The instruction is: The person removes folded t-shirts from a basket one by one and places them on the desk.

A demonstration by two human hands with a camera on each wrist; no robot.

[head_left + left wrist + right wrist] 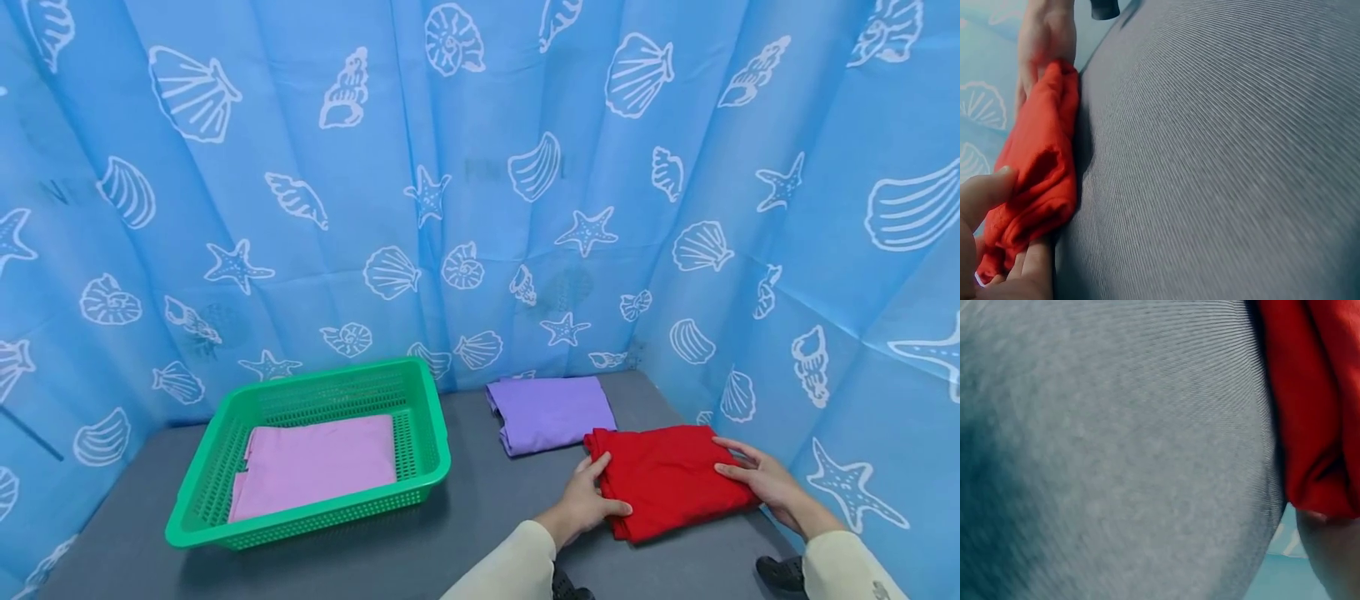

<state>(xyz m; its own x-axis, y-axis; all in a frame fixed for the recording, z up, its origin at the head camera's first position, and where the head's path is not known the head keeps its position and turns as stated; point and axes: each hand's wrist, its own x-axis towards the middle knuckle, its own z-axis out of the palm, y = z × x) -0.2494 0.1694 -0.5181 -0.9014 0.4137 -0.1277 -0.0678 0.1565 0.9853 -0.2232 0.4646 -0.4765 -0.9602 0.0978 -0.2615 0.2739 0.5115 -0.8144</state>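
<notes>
A folded red cloth (675, 479), perhaps a garment, lies at the right of the grey table. My left hand (588, 500) grips its left end, and in the left wrist view the thumb (985, 192) presses on top while other fingers (1034, 265) reach underneath. At the opposite end my right hand (768, 482) holds the cloth, thumb on top. The right wrist view catches only the cloth's layered edge (1310, 419) and part of that hand (1330, 556). Just behind the red cloth lies a folded purple cloth (555, 412).
A green perforated basket (442, 454) stands on the left of the grey table (480, 517), with a folded pink cloth (322, 467) inside. Blue curtains (480, 208) with white shell prints hang behind the table and along its right side.
</notes>
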